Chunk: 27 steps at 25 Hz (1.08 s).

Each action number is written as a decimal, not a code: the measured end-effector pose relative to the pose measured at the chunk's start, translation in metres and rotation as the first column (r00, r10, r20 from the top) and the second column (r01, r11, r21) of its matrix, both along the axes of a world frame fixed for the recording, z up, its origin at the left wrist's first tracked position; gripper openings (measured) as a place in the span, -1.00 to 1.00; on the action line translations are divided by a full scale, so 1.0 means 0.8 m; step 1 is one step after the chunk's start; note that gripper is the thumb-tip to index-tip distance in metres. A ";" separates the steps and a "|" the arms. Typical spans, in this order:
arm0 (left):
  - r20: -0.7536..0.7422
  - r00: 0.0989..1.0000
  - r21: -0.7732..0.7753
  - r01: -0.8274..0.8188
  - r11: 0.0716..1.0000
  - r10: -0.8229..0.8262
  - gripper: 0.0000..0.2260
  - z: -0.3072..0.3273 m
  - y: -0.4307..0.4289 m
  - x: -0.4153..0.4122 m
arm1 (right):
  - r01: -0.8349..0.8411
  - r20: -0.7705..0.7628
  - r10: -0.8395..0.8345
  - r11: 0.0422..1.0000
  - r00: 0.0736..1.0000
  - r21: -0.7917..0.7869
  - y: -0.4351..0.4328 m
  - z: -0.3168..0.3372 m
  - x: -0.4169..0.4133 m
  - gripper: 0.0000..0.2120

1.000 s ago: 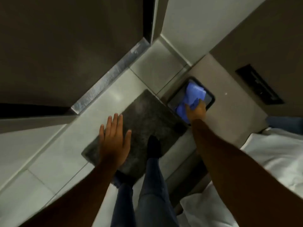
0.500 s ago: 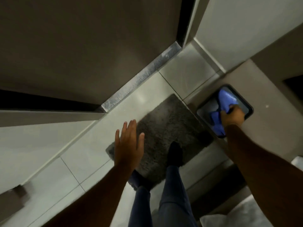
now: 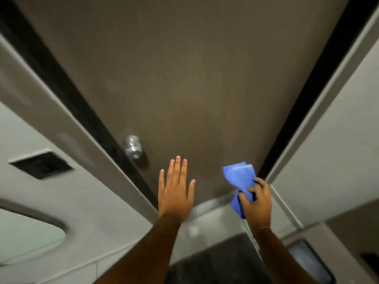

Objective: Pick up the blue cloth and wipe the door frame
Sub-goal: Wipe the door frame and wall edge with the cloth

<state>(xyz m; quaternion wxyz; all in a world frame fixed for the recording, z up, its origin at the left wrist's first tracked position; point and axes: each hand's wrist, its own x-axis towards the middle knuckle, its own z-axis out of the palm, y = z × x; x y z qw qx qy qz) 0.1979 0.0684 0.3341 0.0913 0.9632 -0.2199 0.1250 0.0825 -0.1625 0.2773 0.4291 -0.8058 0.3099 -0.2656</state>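
Observation:
My right hand (image 3: 257, 203) grips the blue cloth (image 3: 241, 180), which hangs crumpled in the air in front of the lower right part of the brown door (image 3: 184, 78). The door frame (image 3: 320, 95) runs up as a grey strip with a dark gap just right of the cloth; its other side (image 3: 67, 111) runs along the door's left edge. Flat and with fingers spread, my left hand (image 3: 176, 189) is held before the door's lower middle and holds nothing.
A silver round door knob (image 3: 133, 147) sticks out left of my left hand. A dark grey mat (image 3: 215, 265) lies on the tiled floor below. The dark tray (image 3: 309, 261) sits at the bottom right. A dark wall recess (image 3: 41, 165) is at the left.
My right hand lifted the blue cloth out of the dark tray and up to the door. My view swung upward from the floor to the door. My left hand rose too.

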 end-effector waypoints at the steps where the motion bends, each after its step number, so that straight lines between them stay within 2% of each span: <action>1: 0.076 0.997 -0.040 -0.015 0.999 0.018 -0.38 0.032 0.009 0.017 | -0.035 0.059 0.034 0.999 0.998 0.022 0.020 0.033 0.025 -0.64; 4: 0.252 0.961 -0.163 -0.075 0.984 0.115 -0.40 0.135 0.067 0.054 | -0.145 0.257 0.134 0.989 0.957 0.025 0.091 0.151 0.095 -0.68; 7: 0.382 0.899 -0.266 -0.115 0.957 0.215 -0.41 0.232 0.121 0.090 | -0.207 0.443 0.209 0.977 0.872 -0.054 0.159 0.264 0.148 -0.61; 9: 0.461 0.833 -0.378 -0.127 0.917 0.306 -0.42 0.303 0.165 0.115 | -0.222 0.571 0.274 0.962 0.774 -0.162 0.211 0.336 0.175 -0.61; 11: 0.532 0.761 -0.502 -0.071 0.862 0.372 -0.42 0.378 0.209 0.145 | -0.221 0.678 0.328 0.945 0.657 -0.243 0.257 0.396 0.199 -0.71; 13: 0.618 0.667 -0.551 -0.011 0.835 0.416 -0.42 0.447 0.257 0.171 | -0.224 0.766 0.374 0.927 0.523 -0.300 0.304 0.447 0.220 -0.80; 16: 0.681 0.585 -0.568 0.045 0.822 0.439 -0.44 0.533 0.306 0.204 | -0.270 0.802 0.487 0.871 0.346 -0.412 0.365 0.495 0.251 -0.79; 18: 0.671 0.573 -0.582 0.013 0.813 0.471 -0.46 0.573 0.319 0.222 | -0.305 0.758 0.575 0.814 0.306 -0.494 0.397 0.515 0.277 -0.77; 20: 0.700 0.507 -0.561 -0.047 0.826 0.504 -0.48 0.584 0.320 0.239 | -0.303 0.646 0.665 0.746 0.376 -0.593 0.421 0.522 0.302 -0.69; 21: 0.725 0.467 -0.549 -0.050 0.834 0.506 -0.48 0.581 0.322 0.246 | -0.241 0.554 0.688 0.703 0.469 -0.669 0.431 0.521 0.311 -0.51; 23: 0.757 0.433 -0.539 -0.011 0.842 0.490 -0.48 0.572 0.327 0.259 | -0.056 0.427 0.615 0.609 0.663 -0.791 0.441 0.516 0.327 -0.17; 25: 0.772 0.420 -0.513 -0.032 0.858 0.477 -0.46 0.565 0.330 0.263 | 0.074 0.408 0.532 0.540 0.742 -0.839 0.446 0.523 0.336 -0.17; 27: 0.784 0.426 -0.483 -0.039 0.875 0.452 -0.41 0.563 0.331 0.264 | 0.161 0.422 0.501 0.484 0.756 -0.860 0.445 0.549 0.345 -0.24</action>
